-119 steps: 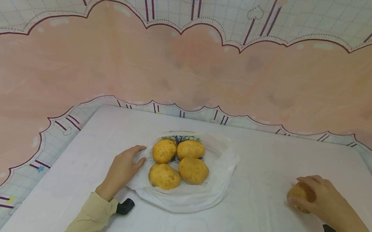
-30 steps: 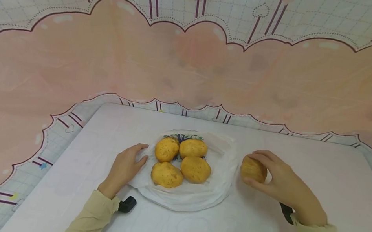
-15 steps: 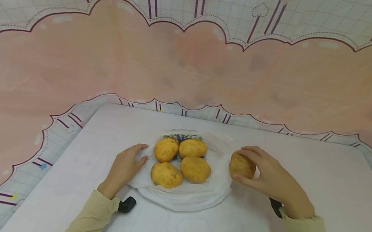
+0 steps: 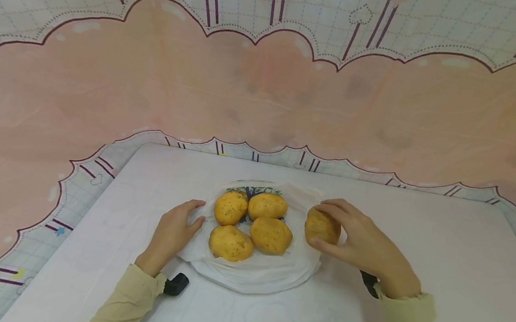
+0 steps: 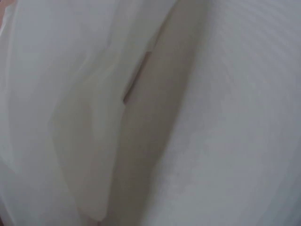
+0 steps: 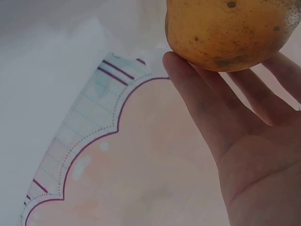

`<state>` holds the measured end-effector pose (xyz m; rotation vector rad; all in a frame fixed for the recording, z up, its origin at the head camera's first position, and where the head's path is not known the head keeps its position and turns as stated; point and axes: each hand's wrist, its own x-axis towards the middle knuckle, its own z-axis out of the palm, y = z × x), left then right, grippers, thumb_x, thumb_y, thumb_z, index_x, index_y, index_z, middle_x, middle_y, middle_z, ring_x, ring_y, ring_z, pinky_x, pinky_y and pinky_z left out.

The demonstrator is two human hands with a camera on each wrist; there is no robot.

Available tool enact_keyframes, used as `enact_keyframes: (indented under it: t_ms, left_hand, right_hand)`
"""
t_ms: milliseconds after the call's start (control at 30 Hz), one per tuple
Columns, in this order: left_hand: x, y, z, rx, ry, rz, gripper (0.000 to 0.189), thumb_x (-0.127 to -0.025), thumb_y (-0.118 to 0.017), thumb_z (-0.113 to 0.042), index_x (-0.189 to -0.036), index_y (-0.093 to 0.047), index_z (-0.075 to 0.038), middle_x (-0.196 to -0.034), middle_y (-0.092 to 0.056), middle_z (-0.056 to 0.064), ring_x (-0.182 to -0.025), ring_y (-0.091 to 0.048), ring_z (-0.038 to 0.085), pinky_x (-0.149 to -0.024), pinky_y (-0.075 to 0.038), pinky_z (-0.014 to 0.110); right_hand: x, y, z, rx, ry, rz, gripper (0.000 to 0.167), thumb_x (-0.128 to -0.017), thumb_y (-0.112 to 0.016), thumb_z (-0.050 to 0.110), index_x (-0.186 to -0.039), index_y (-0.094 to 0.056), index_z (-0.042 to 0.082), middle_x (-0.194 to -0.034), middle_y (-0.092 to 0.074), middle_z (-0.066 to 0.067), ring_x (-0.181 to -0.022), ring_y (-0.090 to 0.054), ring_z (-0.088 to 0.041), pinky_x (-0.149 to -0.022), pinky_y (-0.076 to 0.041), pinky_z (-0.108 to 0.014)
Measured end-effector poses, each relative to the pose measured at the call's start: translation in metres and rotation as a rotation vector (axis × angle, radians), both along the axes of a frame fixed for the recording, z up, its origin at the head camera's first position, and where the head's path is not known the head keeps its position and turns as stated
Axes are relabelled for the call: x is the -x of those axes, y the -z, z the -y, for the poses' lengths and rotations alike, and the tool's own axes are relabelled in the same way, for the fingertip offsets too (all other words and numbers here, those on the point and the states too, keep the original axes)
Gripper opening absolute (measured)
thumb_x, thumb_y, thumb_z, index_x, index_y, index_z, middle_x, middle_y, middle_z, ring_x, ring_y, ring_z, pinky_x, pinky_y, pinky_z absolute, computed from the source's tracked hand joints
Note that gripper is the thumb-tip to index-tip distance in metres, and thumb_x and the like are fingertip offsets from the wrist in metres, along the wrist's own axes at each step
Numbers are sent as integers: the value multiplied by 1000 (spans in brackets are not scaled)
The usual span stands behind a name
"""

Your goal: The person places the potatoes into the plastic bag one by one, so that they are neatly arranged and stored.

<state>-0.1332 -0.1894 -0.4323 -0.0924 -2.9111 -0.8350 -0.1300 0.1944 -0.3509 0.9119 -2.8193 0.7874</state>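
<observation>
My right hand (image 4: 361, 239) grips a yellow potato (image 4: 321, 228) between thumb and fingers, over the right side of a white plastic bag (image 4: 251, 282). In the right wrist view, the fingers (image 6: 188, 84) reach up to this speckled potato (image 6: 230, 35). Several other potatoes (image 4: 271, 235) lie in a cluster on the bag, which has a dark blue and green print. At the bag's left edge rests my left hand (image 4: 173, 234), thumb and fingers apart. The left wrist view shows only pale folds of the bag (image 5: 84, 117) and white surface beside them; that hand is hidden there.
A white table (image 4: 448, 248) carries everything. Behind it hangs a peach-and-white printed cloth (image 4: 268, 91) with scalloped edges. A black wrist device (image 4: 176, 284) sits below the left hand, at the sleeve cuff (image 4: 136, 287).
My right hand has carried the potato leftward from the table's right side to over the bag. The left hand and the potatoes on the bag have stayed put.
</observation>
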Motion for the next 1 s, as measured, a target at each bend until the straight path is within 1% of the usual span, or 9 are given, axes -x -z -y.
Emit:
enact_keyframes:
  t_ms: [267, 367, 567, 767, 1000]
  left_hand:
    - [0, 0, 0, -1, 2, -2, 41, -93, -70, -13, -131, -61, -2, -134, -61, 19, -127, -56, 38, -105, -47, 53]
    - [1, 1, 0, -3, -3, 7, 41, -93, -69, -14, -131, -60, -2, -135, -61, 19, -128, -55, 38, -106, -46, 53]
    - [0, 1, 0, -2, -10, 15, 42, -93, -70, -14, -132, -61, -3, -135, -61, 19, -128, -55, 37, -106, -46, 52]
    - [0, 0, 0, 2, -8, 7, 41, -93, -69, -13, -131, -61, -2, -135, -61, 19, -127, -56, 38, -106, -47, 53]
    - [0, 1, 0, 4, -4, -5, 40, -93, -69, -13, -131, -61, -2, -134, -62, 19, -127, -56, 38, -105, -47, 52]
  right_hand:
    - [2, -2, 13, 16, -18, -6, 61, -84, -77, 43, -131, -60, 10, -135, -57, -10, -119, -59, -31, -99, -52, -52]
    - [2, -2, 17, 21, -20, 7, 61, -85, -76, 44, -132, -60, 10, -137, -56, -10, -121, -58, -32, -100, -51, -53]
    - [3, -3, 24, 27, -23, 32, 62, -84, -76, 45, -133, -59, 11, -140, -54, -9, -124, -57, -30, -101, -51, -50]
    - [7, 1, 31, 60, -44, 12, 60, -87, -75, 41, -135, -57, 8, -140, -54, -11, -126, -55, -32, -102, -51, -51]
    - [13, 6, 40, 76, -28, 41, 61, -89, -72, 44, -137, -55, 10, -142, -52, -11, -129, -52, -33, -106, -47, -53]
